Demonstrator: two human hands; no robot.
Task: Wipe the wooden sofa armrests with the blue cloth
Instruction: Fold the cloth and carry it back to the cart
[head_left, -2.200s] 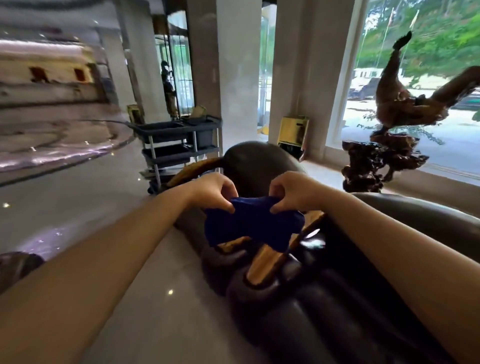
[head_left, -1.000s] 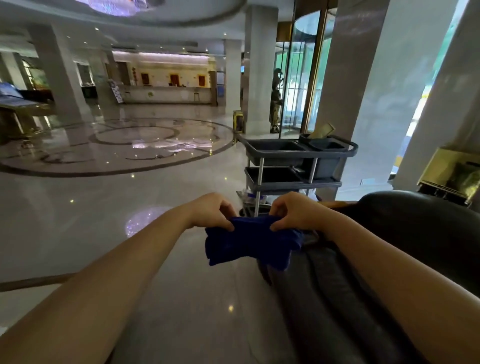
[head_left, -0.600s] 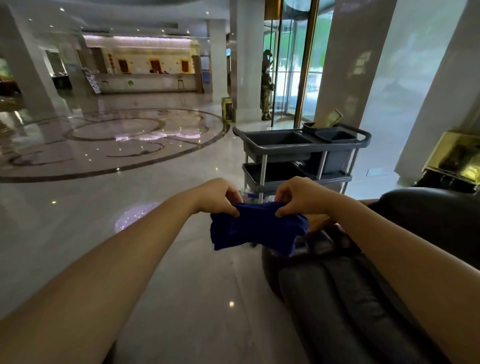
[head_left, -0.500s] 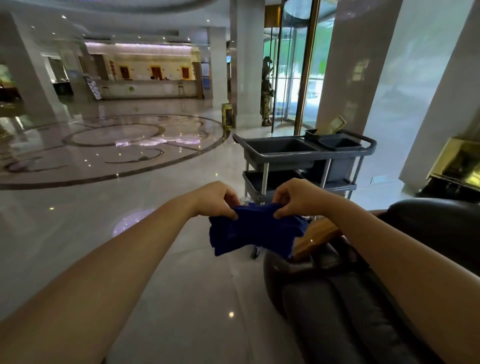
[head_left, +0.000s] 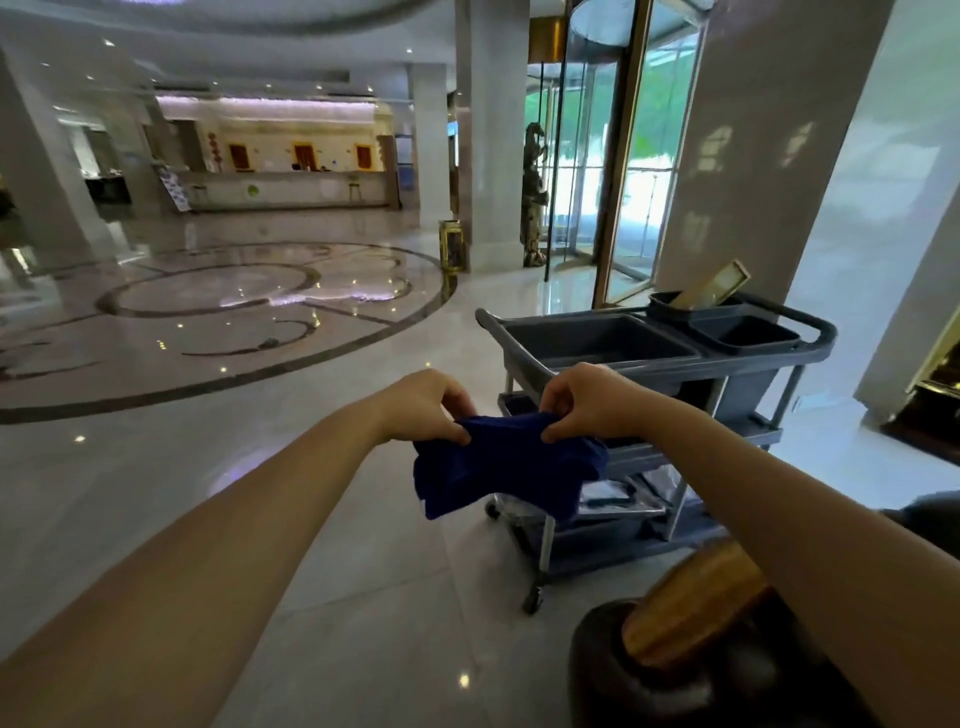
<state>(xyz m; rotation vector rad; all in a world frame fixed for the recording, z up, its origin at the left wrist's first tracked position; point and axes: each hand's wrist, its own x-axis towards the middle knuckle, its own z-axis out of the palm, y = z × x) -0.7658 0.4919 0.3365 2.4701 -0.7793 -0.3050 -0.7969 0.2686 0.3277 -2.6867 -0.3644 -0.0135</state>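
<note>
Blue cloth (head_left: 506, 467) hangs bunched in mid-air at frame centre, its top edge pinched by both grips: left hand (head_left: 423, 408) at 9 o'clock, right hand (head_left: 592, 402) at 3. Wooden sofa armrest (head_left: 691, 608) lies apart at 5 o'clock; grey cart (head_left: 649, 364) stands behind.

Glossy marble lobby floor (head_left: 291, 467), pillars (head_left: 491, 130)

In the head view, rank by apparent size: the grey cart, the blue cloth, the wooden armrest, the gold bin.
1. grey cart
2. blue cloth and wooden armrest: look alike, and the armrest is nearer and partly hidden
3. gold bin, far off
</note>
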